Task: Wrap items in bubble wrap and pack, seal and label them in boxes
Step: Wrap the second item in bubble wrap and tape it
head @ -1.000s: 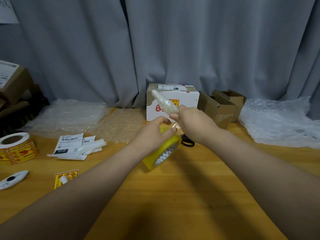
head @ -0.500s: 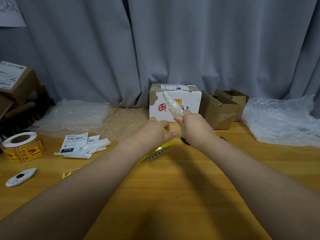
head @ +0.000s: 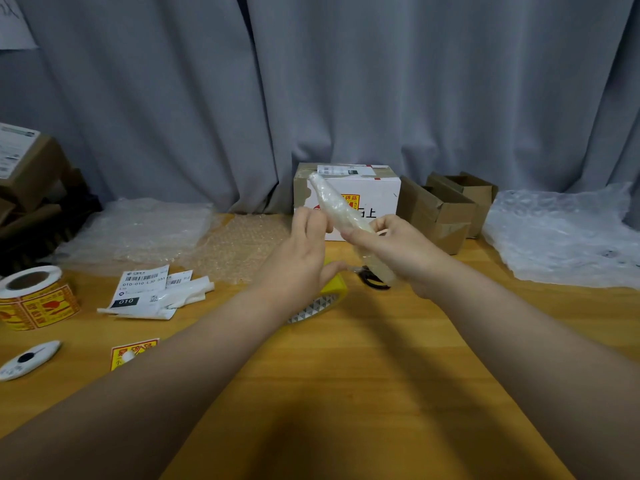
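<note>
Bubble-wrapped item (head: pixel 334 209) gripped mid-length in right hand (head: pixel 398 252), raised above wooden table (head: pixel 346 375), upper end tilted up-left before sealed white box (head: pixel 367 199). Left hand (head: pixel 298 261) open, fingers loose, just beside wrap, above yellow tape roll (head: pixel 325 299)

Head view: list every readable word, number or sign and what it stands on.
"010-010 L30 551": shipping label, top line.
"010": same label, black patch.
"上": white box front, beside its partly hidden yellow sticker.
Yellow sticker roll, loose sticker, box-top labels: too blurred.
</note>
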`<state>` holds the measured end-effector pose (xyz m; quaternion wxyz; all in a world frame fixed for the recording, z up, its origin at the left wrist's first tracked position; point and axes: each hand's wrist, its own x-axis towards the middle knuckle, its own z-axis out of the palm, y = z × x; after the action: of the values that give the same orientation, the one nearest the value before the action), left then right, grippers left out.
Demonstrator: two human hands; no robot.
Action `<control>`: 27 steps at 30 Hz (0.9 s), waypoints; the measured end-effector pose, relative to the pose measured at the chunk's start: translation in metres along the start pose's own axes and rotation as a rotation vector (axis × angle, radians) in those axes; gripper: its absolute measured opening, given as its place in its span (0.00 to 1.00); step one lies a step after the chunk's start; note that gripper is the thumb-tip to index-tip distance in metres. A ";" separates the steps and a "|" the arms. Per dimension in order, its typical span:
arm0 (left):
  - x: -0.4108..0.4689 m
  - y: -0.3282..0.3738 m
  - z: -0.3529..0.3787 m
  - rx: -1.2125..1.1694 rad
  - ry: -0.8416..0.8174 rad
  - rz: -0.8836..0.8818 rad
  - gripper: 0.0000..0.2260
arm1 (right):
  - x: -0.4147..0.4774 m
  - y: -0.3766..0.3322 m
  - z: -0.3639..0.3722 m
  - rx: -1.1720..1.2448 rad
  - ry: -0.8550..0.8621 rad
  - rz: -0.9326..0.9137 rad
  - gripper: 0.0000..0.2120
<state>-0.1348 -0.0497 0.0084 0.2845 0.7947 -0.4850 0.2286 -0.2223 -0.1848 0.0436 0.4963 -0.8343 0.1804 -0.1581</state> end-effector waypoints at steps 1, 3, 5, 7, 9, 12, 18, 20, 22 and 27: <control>0.000 -0.001 0.001 0.028 0.052 0.041 0.24 | 0.001 -0.001 -0.001 0.030 -0.011 0.035 0.12; 0.000 -0.004 0.002 0.102 0.148 0.109 0.28 | 0.004 -0.002 -0.003 0.061 -0.044 0.066 0.10; 0.002 -0.007 0.001 0.304 0.207 0.209 0.33 | 0.005 -0.004 -0.006 0.048 -0.047 0.046 0.16; 0.007 -0.008 -0.003 0.509 0.166 0.312 0.36 | 0.007 -0.008 -0.009 -0.004 -0.026 -0.018 0.24; 0.016 -0.008 -0.006 0.560 0.108 0.386 0.30 | 0.009 -0.013 -0.011 -0.059 -0.022 -0.098 0.25; 0.028 -0.011 -0.014 0.431 0.057 0.405 0.16 | 0.012 -0.015 -0.013 -0.112 -0.043 -0.147 0.26; 0.020 -0.006 -0.001 0.160 0.202 -0.048 0.28 | 0.012 -0.006 -0.011 -0.055 0.032 -0.135 0.19; 0.015 0.000 0.005 -0.021 0.162 -0.238 0.35 | 0.013 0.003 -0.006 -0.051 0.100 -0.088 0.13; 0.017 0.002 0.009 -0.176 -0.003 -0.372 0.34 | 0.012 0.013 -0.002 -0.029 0.175 -0.049 0.10; 0.032 0.012 0.006 -0.099 -0.639 -0.450 0.19 | 0.000 0.043 0.009 0.102 0.226 0.124 0.06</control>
<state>-0.1316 -0.0784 0.0274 0.2003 0.8976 -0.3732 -0.1219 -0.2249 -0.1970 0.0014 0.5236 -0.7721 0.2781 -0.2289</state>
